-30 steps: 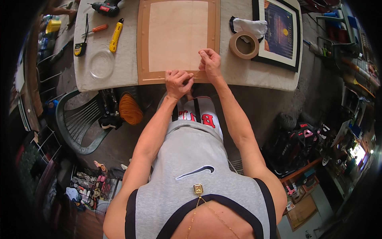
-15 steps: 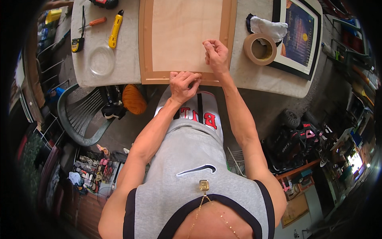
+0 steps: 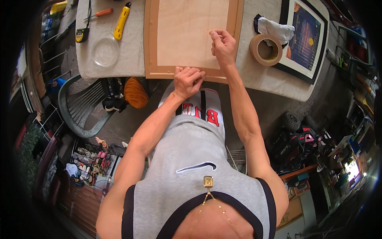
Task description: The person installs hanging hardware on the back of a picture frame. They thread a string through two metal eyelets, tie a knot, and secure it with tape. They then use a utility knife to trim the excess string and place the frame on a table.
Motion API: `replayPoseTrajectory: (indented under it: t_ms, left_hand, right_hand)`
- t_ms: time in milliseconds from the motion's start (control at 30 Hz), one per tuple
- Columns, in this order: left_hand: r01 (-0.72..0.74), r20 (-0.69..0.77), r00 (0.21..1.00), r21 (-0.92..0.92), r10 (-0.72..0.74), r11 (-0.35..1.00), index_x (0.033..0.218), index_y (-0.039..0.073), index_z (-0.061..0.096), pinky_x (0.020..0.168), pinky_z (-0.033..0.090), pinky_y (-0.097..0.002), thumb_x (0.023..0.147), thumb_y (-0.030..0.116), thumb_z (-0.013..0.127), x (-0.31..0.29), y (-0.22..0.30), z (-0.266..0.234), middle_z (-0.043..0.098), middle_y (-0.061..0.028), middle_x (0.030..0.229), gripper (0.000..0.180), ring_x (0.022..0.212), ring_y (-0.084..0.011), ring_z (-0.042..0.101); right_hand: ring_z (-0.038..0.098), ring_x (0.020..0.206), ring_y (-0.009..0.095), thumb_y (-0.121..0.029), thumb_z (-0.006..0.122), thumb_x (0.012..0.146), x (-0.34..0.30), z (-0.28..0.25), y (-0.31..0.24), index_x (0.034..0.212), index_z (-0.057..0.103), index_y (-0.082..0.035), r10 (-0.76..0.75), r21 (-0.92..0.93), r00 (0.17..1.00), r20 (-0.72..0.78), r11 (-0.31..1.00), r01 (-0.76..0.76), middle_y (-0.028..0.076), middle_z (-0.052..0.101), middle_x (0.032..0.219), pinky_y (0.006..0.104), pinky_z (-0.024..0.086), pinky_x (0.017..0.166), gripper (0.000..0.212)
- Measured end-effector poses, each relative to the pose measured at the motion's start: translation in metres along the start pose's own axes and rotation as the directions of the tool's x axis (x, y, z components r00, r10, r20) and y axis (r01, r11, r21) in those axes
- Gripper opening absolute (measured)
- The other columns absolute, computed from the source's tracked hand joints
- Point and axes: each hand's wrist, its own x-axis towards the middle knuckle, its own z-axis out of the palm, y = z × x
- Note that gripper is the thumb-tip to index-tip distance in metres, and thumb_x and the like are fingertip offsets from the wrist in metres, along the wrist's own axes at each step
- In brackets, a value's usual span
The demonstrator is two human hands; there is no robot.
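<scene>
A: What does the pale tabletop (image 3: 131,55) carry?
B: At twelve o'clock, the tape-bordered board (image 3: 191,36); at its three o'clock, a black-framed print (image 3: 303,36).
A: And the person's hands?
B: The left hand (image 3: 188,81) curls its grip at the board's six-o'clock edge; whether it grasps, one cannot tell. The right hand (image 3: 224,47), over four o'clock, has its grip pinched, contents unclear.
A: Smaller things?
B: A brown tape roll (image 3: 255,48) near three, a yellow knife (image 3: 122,22) at nine.

The tape-bordered backing panel (image 3: 191,36) is cut off beyond the right fingers (image 3: 216,36); anything pinched between them is too small to tell.
</scene>
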Motion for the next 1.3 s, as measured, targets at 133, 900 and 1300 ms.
replayPoseTrajectory:
  t_ms: [133,900,1300]
  left_hand:
    - [0.047,-0.039,0.998,-0.05,-0.049,0.998,0.077,0.015,0.067,0.068,0.032,-0.03,0.073,0.015,0.074,0.0,0.002,0.0,0.064,0.0046,0.071,0.008,0.064,-0.013,0.058]
    - [0.017,-0.01,1.0,-0.072,-0.017,0.997,0.081,0.013,0.067,0.071,0.035,-0.0305,0.068,0.016,0.076,-0.004,-0.005,-0.002,0.067,0.0022,0.077,0.016,0.069,-0.0155,0.06]
    - [-0.034,0.018,0.999,-0.076,0.036,0.996,0.096,0.012,0.071,0.075,0.038,-0.032,0.069,0.012,0.075,-0.009,-0.01,-0.006,0.064,-0.002,0.083,0.027,0.076,-0.0173,0.06]
  right_hand:
    - [0.041,0.047,0.005,-0.013,0.06,0.093,-0.048,-0.025,-0.028,0.09,0.061,0.003,0.116,-0.019,0.987,0.107,0.993,-0.114,-0.004,0.049,0.061,0.0235,0.034,0.044,0.016]
    - [0.055,0.06,0.028,-0.011,0.066,0.07,-0.101,-0.045,0.009,0.076,0.066,0.002,-0.102,-0.674,0.93,0.354,0.661,0.329,0.014,0.054,0.067,0.037,0.044,0.055,0.015]
    - [0.06,0.065,0.031,-0.014,0.069,0.074,-0.092,-0.038,0.011,0.078,0.067,0.0,-0.116,-0.767,0.893,0.436,0.472,0.436,0.015,0.058,0.071,0.0403,0.048,0.059,0.015]
